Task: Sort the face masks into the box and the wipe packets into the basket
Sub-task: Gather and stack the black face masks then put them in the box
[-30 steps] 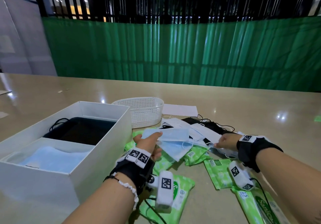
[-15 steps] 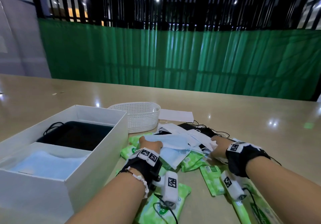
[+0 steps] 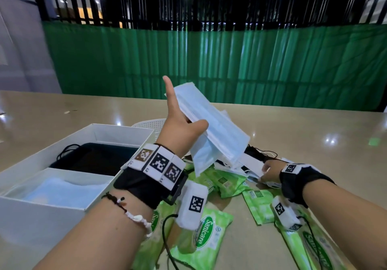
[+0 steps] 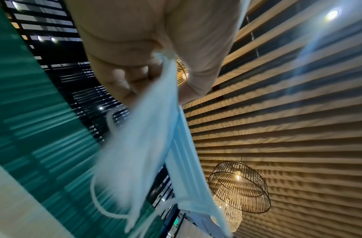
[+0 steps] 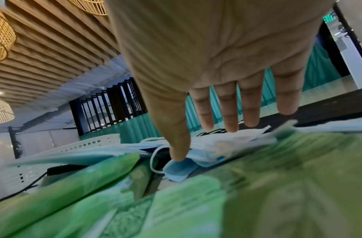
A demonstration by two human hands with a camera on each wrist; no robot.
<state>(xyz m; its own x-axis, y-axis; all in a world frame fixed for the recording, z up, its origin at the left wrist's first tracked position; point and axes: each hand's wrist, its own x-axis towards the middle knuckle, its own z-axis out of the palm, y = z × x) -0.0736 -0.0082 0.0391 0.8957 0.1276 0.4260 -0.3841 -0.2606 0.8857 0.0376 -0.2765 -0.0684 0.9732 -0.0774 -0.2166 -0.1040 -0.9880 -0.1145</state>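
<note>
My left hand [image 3: 186, 123] is raised above the table and grips a few light-blue face masks [image 3: 215, 133] between thumb and curled fingers, index finger pointing up. The left wrist view shows the same masks [image 4: 161, 145] hanging from that hand [image 4: 147, 67]. My right hand [image 3: 267, 170] lies flat with straight fingers on the pile of white, blue and black masks [image 3: 249, 160]. In the right wrist view its thumb [image 5: 179, 145] presses a blue mask [image 5: 181, 169]. Green wipe packets [image 3: 206, 234] lie around the pile. The white basket [image 3: 149, 124] is partly hidden behind my left hand.
The white box [image 3: 123, 132] stands at the left, with black masks [image 3: 94, 160] in its far compartment and blue masks [image 3: 62, 190] in the near one. More wipe packets [image 3: 259, 204] lie under my right wrist. A green curtain runs behind the table's far edge.
My left hand has lifted the blue masks up off the pile and tilted them upright. My right hand has stayed on the pile.
</note>
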